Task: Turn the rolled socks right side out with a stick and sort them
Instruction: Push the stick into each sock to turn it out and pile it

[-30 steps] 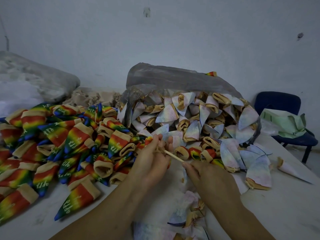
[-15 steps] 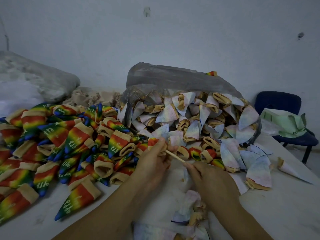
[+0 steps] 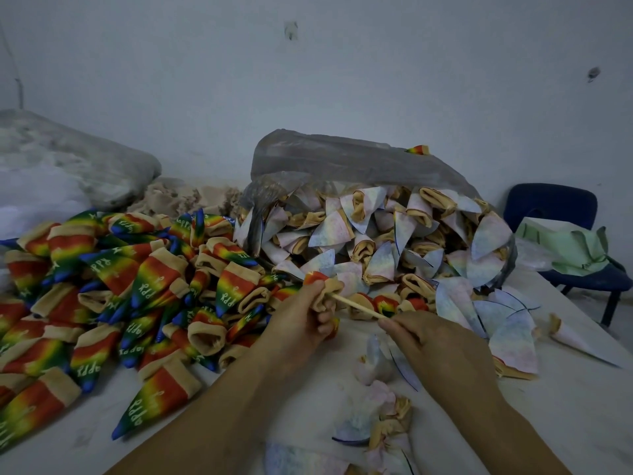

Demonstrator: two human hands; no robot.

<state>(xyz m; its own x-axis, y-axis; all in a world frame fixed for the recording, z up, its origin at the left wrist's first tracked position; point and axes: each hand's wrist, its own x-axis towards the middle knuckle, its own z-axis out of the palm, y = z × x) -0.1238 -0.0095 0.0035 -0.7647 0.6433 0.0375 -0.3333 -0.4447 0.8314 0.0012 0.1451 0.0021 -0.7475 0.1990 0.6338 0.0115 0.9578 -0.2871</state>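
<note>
While the left hand (image 3: 301,320) curls its fingers tightly round a small sock (image 3: 330,286), the right hand (image 3: 442,344) pinches the near end of a thin wooden stick (image 3: 356,306) between thumb and fingertips. The stick slants up and to the left, and its far end goes into the sock's tan cuff. A red and orange tip of the sock pokes out above the left hand's knuckles. Both hands are held just above a white table (image 3: 565,406), near its middle. To the left lies a wide heap of rainbow socks (image 3: 137,286), striped red, yellow, green and blue with tan cuffs and white letters. Behind the hands, a clear plastic bag (image 3: 342,159) lies on its side with its mouth open, spilling pale inside-out socks (image 3: 394,241) rolled into cones with tan cuffs. Several of these cones lie loose on the table to the right, and a few crumpled pale socks (image 3: 387,416) sit close to the person, below the right forearm. A grey sack (image 3: 68,159) rests at the far left against the wall. At the right stands a dark blue chair (image 3: 551,204) with a green cloth (image 3: 565,245) on its seat.
</note>
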